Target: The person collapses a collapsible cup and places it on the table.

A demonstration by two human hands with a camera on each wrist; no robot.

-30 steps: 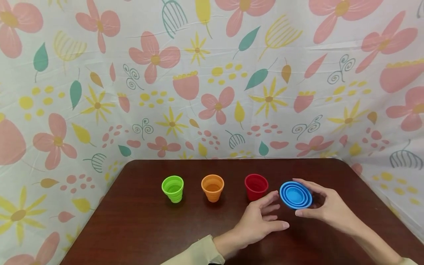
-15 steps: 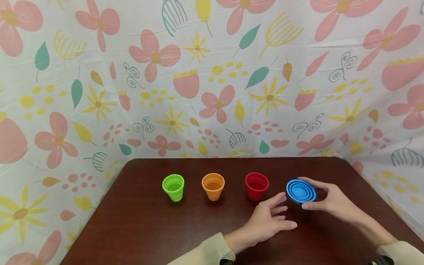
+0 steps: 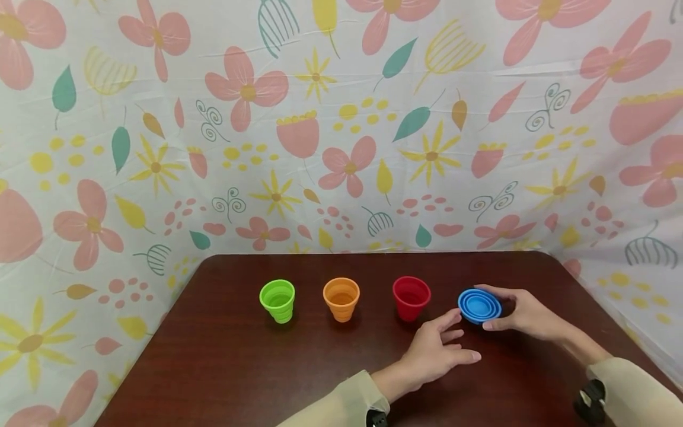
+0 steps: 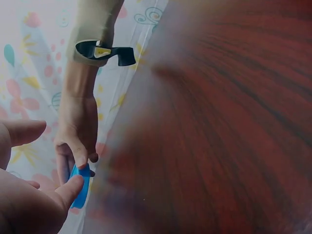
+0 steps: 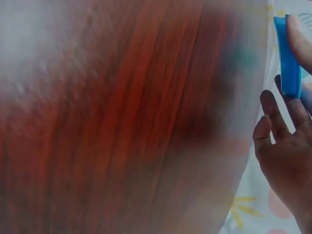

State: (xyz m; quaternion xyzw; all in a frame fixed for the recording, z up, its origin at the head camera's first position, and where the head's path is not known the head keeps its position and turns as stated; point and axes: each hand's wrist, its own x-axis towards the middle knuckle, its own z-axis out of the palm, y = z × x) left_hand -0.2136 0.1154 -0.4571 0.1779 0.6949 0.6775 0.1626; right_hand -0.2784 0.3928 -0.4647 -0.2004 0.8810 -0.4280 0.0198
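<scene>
One flattened blue cup (image 3: 478,306) is in the right hand's (image 3: 528,314) thumb-and-finger grip; whether it touches the tabletop (image 3: 267,367), I can't tell. Positioning it seems the step underway, calling for a steady pinch. The left hand (image 3: 433,353), fingers loosely spread and holding nothing, crowds its near side. Leftward stand red (image 3: 411,300), orange (image 3: 341,301) and green (image 3: 277,302) cups, expanded, red nearest.

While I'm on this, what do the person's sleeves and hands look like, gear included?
The left hand and right hand are ungloved. The left sleeve and right sleeve are pale beige cloth. Each cuff carries a black fitting: the left fitting is partly cut off; the right fitting shows a small yellow patch.
</scene>
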